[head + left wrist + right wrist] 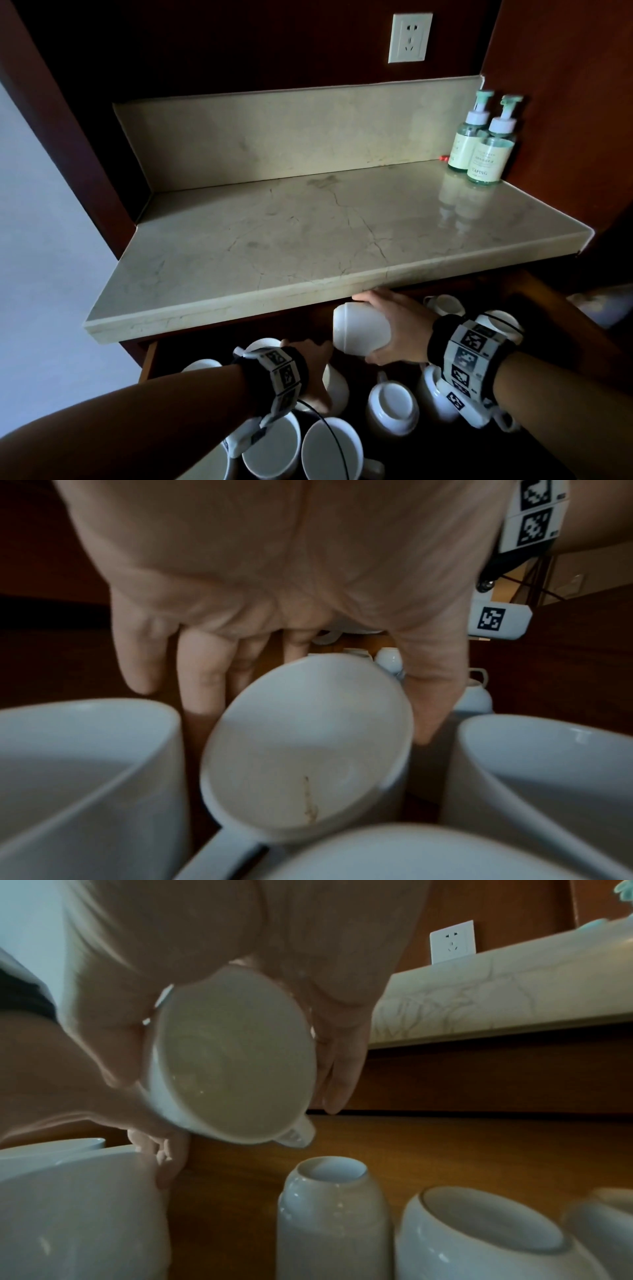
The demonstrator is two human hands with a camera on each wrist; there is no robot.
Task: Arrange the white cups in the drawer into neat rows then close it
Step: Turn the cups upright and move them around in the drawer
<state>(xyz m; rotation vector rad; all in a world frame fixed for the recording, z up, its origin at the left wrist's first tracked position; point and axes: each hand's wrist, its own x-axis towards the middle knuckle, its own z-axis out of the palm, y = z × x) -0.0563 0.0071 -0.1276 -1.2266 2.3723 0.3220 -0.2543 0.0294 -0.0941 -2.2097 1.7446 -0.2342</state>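
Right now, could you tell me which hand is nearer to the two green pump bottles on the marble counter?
Right. The right hand holds a white cup below the counter edge, bottles beyond; the left hand sits lower, further left.

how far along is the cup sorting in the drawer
Early to midway. No neat rows yet: the cups in the drawer sit mixed, some upright, some inverted like the upside-down cup. In hand: the right hand holds a lifted cup on its side, and the left hand grasps a tilted cup. Left: placing these, lining up the rest, closing the open drawer.
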